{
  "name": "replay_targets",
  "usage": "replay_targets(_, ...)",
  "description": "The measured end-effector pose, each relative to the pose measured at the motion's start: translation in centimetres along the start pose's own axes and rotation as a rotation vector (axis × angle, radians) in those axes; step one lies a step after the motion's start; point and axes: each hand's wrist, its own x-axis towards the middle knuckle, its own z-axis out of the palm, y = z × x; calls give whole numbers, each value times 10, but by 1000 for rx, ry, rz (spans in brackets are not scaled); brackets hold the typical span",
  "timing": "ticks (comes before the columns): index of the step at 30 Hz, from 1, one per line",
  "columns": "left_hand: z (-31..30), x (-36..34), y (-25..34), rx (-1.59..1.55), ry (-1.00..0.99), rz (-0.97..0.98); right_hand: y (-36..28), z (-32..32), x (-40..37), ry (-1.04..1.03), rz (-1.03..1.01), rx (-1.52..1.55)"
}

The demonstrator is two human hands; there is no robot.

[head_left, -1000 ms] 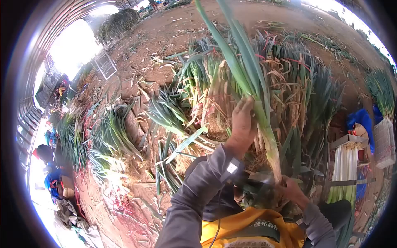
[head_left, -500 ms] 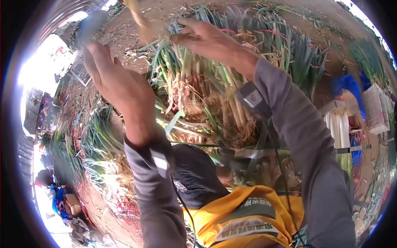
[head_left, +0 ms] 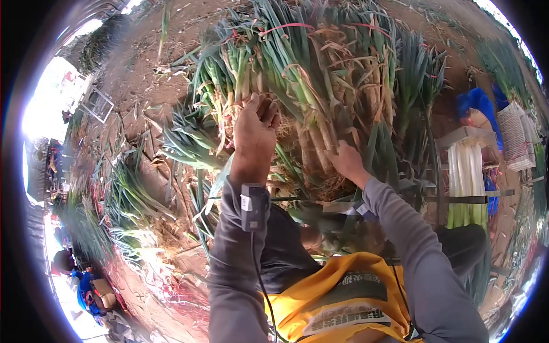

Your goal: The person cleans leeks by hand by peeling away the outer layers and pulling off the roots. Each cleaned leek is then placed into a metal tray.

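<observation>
A large heap of long green onions lies in front of me, roots toward me and leaves pointing away. My right hand is closed around the pale lower part of an onion stalk at the heap's near side. My left hand is over the left part of the heap, its fingers curled in front of the upright stalks. Whatever lies inside those fingers is hidden. Pink ties run across the leaves at the back. Shaggy roots hang just below my right hand.
More onions lie on the dirt ground at left, with red strings nearer me. To the right, a stand holds trimmed white stalks. Beyond it are blue plastic and a white crate. Cables run from both wrists.
Both hands have come down and back from the upper left to the heap. A blurred pale strip near the top is gone from there. The right hand has closed on a stalk.
</observation>
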Motion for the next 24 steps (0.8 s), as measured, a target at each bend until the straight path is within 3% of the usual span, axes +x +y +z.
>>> replay_targets(2,2,2,-11,-28,35,-42,-1,-18,8,-91,141,295)
replay_targets(4,15,-7,-16,163,-24,130,-7,-61,13,-163,138,430)
replay_targets(5,15,-7,-23,161,-22,121,-11,-80,12,-244,119,570)
replay_targets(9,21,5,-56,201,-131,-9,-6,-145,1,-303,44,826)
replay_targets(12,29,7,-87,404,-121,-138,-3,-157,-44,-333,202,1165)
replay_targets(13,33,4,-97,405,-119,-143,-6,-167,-66,-334,208,1166)
replay_targets(15,44,-4,-115,410,-34,-345,-20,-201,-106,-226,67,1009)
replay_targets(16,41,-5,-119,529,-152,-374,-19,-211,-115,-220,71,1011)
replay_targets(19,49,-12,-146,434,-272,-356,-3,-231,-139,-284,202,1177)
replay_targets(20,43,7,-149,205,-612,-428,3,-230,-143,-329,184,997)
replay_targets(21,36,18,-160,216,-622,-427,8,-227,-147,-368,165,820)
replay_targets(23,51,5,-151,200,-540,-289,13,-226,-167,-337,109,845)
replay_targets(24,68,-22,-133,181,-448,-354,5,-238,-176,-297,81,751)
